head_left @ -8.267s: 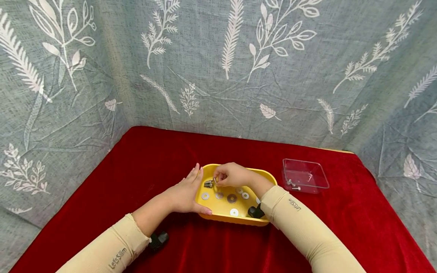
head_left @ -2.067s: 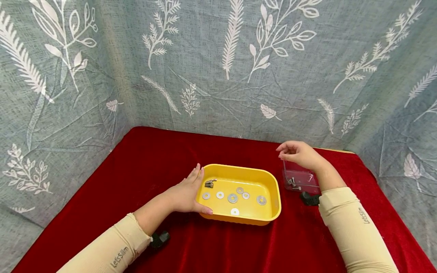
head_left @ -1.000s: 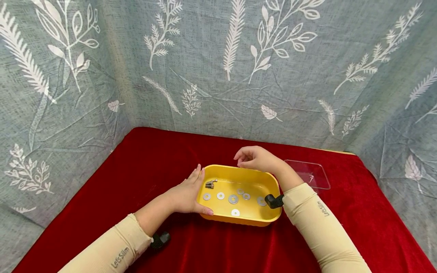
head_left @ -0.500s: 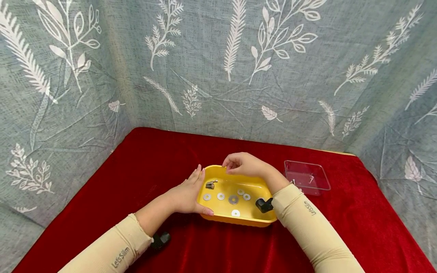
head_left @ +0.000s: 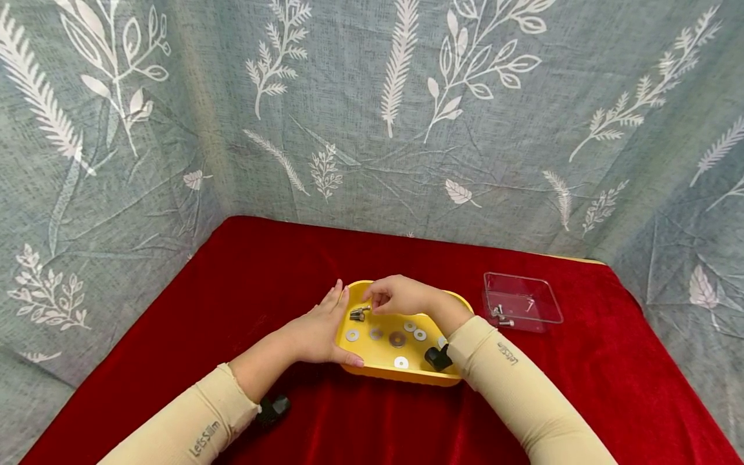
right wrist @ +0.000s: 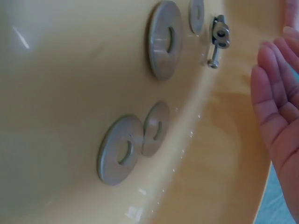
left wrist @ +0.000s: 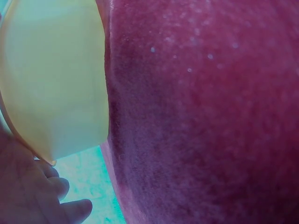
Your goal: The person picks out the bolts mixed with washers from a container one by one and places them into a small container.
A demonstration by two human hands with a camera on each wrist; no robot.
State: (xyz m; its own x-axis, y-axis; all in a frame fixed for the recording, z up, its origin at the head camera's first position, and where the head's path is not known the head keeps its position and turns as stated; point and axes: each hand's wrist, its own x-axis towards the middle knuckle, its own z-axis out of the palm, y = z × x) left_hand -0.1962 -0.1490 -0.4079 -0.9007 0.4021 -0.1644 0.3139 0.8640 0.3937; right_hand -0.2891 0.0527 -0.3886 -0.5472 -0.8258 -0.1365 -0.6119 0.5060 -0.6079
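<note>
The screws lie clustered inside the tray, near its left end; they look like light, rigid metal, smooth enough to slip, best pinched by head or shank. The right hand hovers just beside them, fingers loosely bent, gripping nothing. The left hand rests on the tray's left end, fingers outstretched. Overlap makes the screws hard to count, and the right wrist view cuts off part of the right hand.
</note>
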